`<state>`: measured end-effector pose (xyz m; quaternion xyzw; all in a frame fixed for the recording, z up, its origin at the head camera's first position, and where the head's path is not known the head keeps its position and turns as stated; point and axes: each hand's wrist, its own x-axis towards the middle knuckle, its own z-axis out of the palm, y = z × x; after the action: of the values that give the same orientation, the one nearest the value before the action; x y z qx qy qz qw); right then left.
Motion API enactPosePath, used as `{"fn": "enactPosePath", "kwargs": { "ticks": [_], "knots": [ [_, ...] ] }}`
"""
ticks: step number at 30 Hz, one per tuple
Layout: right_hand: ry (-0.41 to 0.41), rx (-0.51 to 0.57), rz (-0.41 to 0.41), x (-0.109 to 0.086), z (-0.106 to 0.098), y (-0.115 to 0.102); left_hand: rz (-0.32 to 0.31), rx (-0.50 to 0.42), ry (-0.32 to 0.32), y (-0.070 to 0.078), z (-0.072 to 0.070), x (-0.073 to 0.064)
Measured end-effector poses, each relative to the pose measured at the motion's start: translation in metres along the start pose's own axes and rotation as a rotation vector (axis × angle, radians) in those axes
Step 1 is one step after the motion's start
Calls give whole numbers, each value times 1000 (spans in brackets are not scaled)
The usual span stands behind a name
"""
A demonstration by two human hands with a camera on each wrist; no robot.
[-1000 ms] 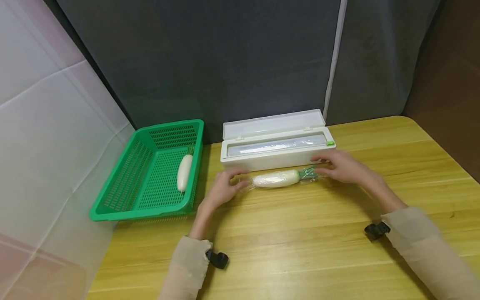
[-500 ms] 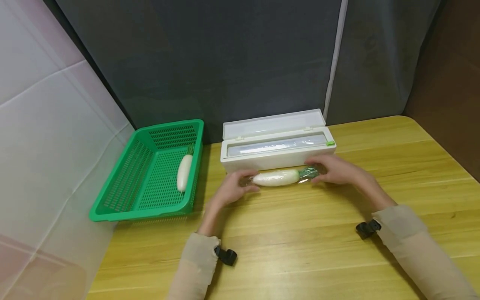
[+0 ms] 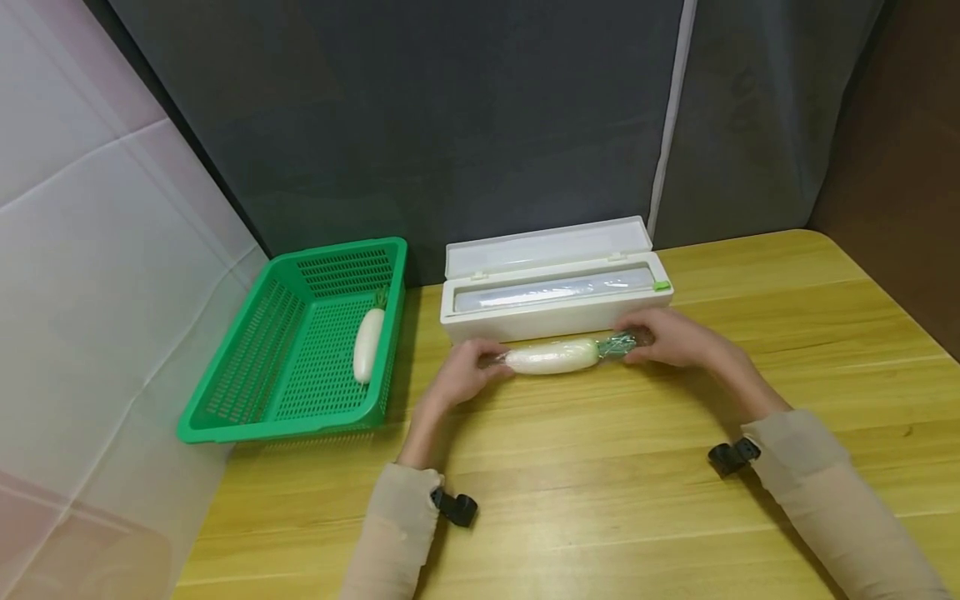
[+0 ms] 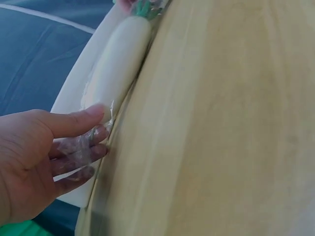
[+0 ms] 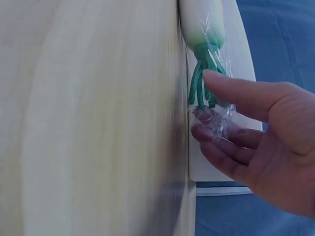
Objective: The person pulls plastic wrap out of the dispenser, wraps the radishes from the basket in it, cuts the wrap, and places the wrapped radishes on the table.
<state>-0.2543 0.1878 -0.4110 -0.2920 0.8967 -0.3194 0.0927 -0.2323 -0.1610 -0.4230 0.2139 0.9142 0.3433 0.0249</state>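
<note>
A white radish (image 3: 553,357) with green stalks (image 5: 206,69) lies wrapped in clear cling film, just in front of a long white box. My left hand (image 3: 461,375) grips the film at its tapered end. In the left wrist view the thumb rests at the radish's tip, and crumpled film (image 4: 78,147) lies among the curled fingers. At the stalk end, my right hand (image 3: 671,337) holds the wrap. Its thumb lies over the stalks in the right wrist view, with the fingers curled beneath the bunched film (image 5: 216,123).
The white cling film box (image 3: 558,317) stands with its lid up, a film roll (image 3: 555,290) inside and a green slider (image 3: 661,286) at its right end. A green basket (image 3: 281,429) on the left holds another white radish (image 3: 367,346), unwrapped. A dark curtain (image 3: 450,125) hangs behind.
Both hands have moved inward and now grip the two ends of the wrapped radish; a second ago their fingers were looser around the film. The radish has barely shifted.
</note>
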Motion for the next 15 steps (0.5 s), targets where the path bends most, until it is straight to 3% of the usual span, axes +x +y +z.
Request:
{"fn": "enactPosePath", "kwargs": {
  "ticks": [9, 15],
  "knots": [
    [72, 104, -99, -4, -3, 2, 51, -158, -59, -4, -19, -7],
    [114, 209, -87, -11, -8, -1, 44, -295, -84, -3, -32, -14]
  ]
}}
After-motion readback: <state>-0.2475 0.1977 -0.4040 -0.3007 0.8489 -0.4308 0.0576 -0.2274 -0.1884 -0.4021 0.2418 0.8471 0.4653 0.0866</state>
